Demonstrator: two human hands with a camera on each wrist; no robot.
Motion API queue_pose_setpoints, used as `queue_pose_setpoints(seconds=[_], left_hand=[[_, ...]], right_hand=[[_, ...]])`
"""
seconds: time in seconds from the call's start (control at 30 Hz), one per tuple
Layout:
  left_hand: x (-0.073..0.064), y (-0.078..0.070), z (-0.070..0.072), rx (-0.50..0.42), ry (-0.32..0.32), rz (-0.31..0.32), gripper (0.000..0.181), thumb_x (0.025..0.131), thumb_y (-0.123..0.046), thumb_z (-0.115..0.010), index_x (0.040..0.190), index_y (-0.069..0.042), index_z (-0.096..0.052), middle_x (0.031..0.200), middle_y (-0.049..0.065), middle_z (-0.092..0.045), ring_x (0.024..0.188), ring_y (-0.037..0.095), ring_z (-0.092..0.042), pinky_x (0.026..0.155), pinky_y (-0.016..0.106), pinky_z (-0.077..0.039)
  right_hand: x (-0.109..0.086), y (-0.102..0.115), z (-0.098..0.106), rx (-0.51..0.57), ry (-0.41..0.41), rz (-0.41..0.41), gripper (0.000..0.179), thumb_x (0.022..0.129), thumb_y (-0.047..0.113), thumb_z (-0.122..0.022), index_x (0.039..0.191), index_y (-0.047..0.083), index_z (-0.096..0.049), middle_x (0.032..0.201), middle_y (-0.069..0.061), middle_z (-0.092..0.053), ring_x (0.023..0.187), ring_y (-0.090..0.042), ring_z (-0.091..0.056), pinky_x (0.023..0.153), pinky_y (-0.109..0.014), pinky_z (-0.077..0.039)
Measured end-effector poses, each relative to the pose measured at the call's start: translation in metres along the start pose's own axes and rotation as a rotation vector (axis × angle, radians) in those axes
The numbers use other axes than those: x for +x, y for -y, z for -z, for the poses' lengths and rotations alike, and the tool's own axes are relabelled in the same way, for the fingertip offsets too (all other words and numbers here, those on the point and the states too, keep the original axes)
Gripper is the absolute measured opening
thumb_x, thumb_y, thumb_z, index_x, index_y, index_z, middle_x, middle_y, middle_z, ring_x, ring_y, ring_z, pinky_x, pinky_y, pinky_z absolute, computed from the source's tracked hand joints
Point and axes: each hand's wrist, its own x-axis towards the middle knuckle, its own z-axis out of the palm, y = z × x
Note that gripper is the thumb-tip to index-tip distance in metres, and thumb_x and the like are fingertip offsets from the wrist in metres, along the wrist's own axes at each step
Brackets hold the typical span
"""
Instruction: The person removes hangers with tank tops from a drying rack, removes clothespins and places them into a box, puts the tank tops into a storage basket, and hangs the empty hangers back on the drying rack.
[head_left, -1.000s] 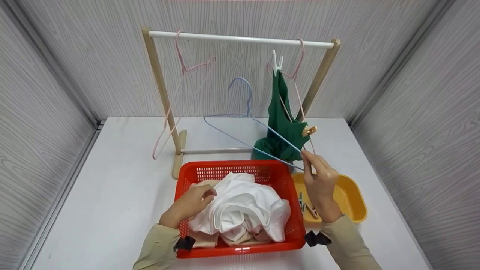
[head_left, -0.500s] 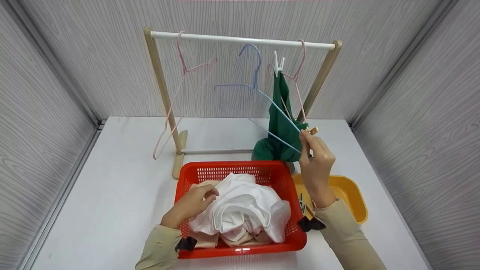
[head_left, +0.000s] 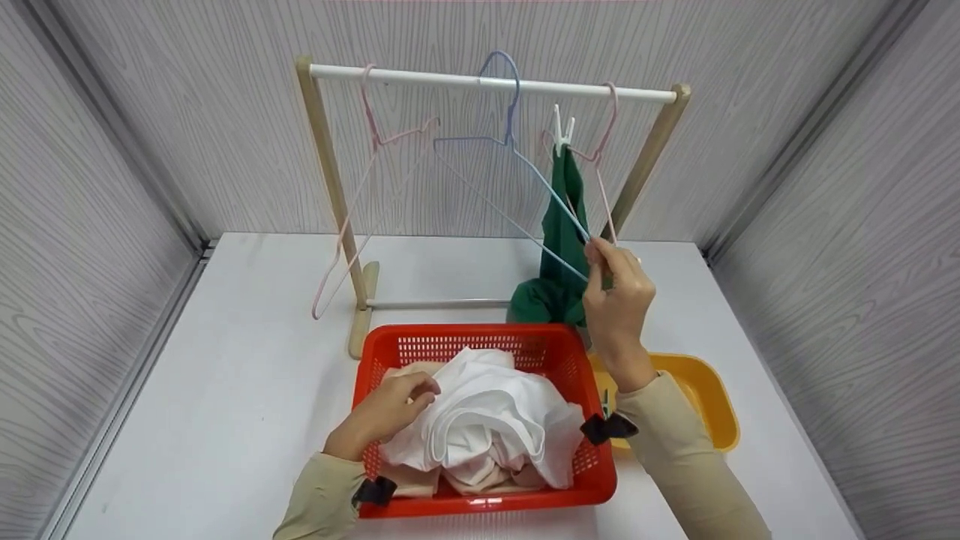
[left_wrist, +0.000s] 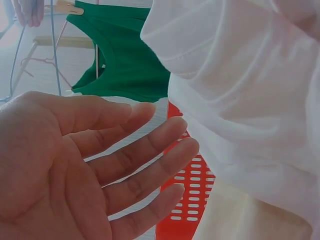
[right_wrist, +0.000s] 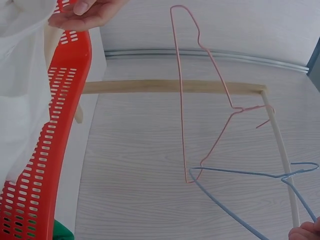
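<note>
My right hand [head_left: 621, 300] pinches a blue clothes hanger [head_left: 547, 186] at its lower right corner. The hanger's hook stands at the white rail [head_left: 427, 78] of a small clothes rack, its top above the rail; whether it bears on the rail I cannot tell. Over the left side of a red basket [head_left: 382, 345], my left hand [head_left: 390, 409] hovers with relaxed fingers beside a white cloth [head_left: 499, 412]. In the left wrist view that hand [left_wrist: 100, 160] holds nothing. A green sleeveless garment [head_left: 559, 217] hangs behind my right hand, from a pink hanger [head_left: 613, 120].
Another pink hanger [head_left: 343, 240] hangs at the rail's left end. A white clothespin [head_left: 562, 135] grips the green garment. Right of the basket stands a yellow tray [head_left: 724, 405], partly behind my right forearm, with a clothespin [head_left: 605, 401] in it. Grey panels enclose the white tabletop [head_left: 247, 360].
My right hand has raised the blue hanger up and away from me, so its hook has gone from below the rail to rail height. My left hand has hardly moved.
</note>
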Motion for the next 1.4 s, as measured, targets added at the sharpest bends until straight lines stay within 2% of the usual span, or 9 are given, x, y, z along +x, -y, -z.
queue_pose_setpoints(seconds=[0.1,0.23,0.4,0.67,0.9,1.07,1.4], left_hand=[[-0.001,0.001,0.002,-0.007,0.000,0.009,0.014,0.094,-0.007,-0.056,0.102,-0.001,-0.065,0.104,0.015,-0.068,0.094,0.027,-0.064,0.087,0.047,-0.055],[-0.001,0.001,0.003,-0.014,0.002,0.022,0.015,0.094,-0.009,-0.057,0.104,-0.002,-0.066,0.105,0.014,-0.068,0.095,0.027,-0.064,0.088,0.047,-0.055],[-0.001,0.001,0.003,-0.013,0.000,0.030,0.014,0.094,-0.010,-0.057,0.102,-0.004,-0.066,0.105,0.012,-0.067,0.094,0.024,-0.063,0.087,0.044,-0.054],[-0.002,0.003,0.000,0.000,-0.022,-0.018,0.012,0.093,-0.008,-0.057,0.099,-0.003,-0.066,0.100,0.013,-0.068,0.092,0.023,-0.063,0.087,0.045,-0.055],[-0.003,0.003,-0.002,-0.017,-0.014,0.001,0.012,0.093,-0.008,-0.057,0.099,-0.003,-0.065,0.100,0.014,-0.068,0.092,0.024,-0.063,0.090,0.047,-0.054],[-0.003,0.004,-0.004,-0.029,-0.005,-0.015,0.013,0.093,-0.008,-0.056,0.100,-0.001,-0.065,0.101,0.015,-0.068,0.092,0.024,-0.063,0.089,0.047,-0.054],[-0.003,0.004,-0.003,-0.007,0.011,-0.048,0.015,0.094,-0.008,-0.055,0.101,0.000,-0.066,0.100,0.014,-0.070,0.093,0.027,-0.065,0.085,0.042,-0.055]], right_hand=[[0.002,0.002,-0.005,0.007,0.011,-0.011,0.016,0.091,0.001,-0.061,0.102,-0.007,-0.069,0.094,-0.019,-0.072,0.084,-0.028,-0.069,0.088,-0.010,-0.049],[0.002,0.005,-0.011,0.015,0.030,-0.022,0.017,0.091,0.000,-0.060,0.104,-0.008,-0.068,0.094,-0.020,-0.072,0.084,-0.028,-0.068,0.086,-0.026,-0.056],[-0.002,0.007,-0.019,-0.009,0.059,-0.053,0.018,0.090,-0.003,-0.060,0.106,-0.008,-0.067,0.094,-0.020,-0.071,0.085,-0.028,-0.066,0.085,-0.037,-0.057],[-0.013,0.010,-0.036,-0.015,0.131,-0.106,0.021,0.093,-0.006,-0.054,0.111,-0.008,-0.064,0.103,-0.021,-0.068,0.098,-0.029,-0.069,0.090,-0.037,-0.055],[-0.022,0.014,-0.048,-0.014,0.153,-0.146,0.022,0.094,-0.004,-0.053,0.114,-0.006,-0.063,0.105,-0.020,-0.065,0.102,-0.028,-0.068,0.092,-0.036,-0.055],[-0.033,0.015,-0.051,-0.014,0.188,-0.188,0.021,0.094,0.000,-0.055,0.114,-0.005,-0.062,0.106,-0.019,-0.065,0.103,-0.027,-0.068,0.093,-0.035,-0.054],[-0.045,0.014,-0.049,-0.007,0.270,-0.127,0.019,0.092,0.005,-0.061,0.108,-0.004,-0.065,0.102,-0.019,-0.070,0.094,-0.027,-0.071,0.087,-0.035,-0.057]])
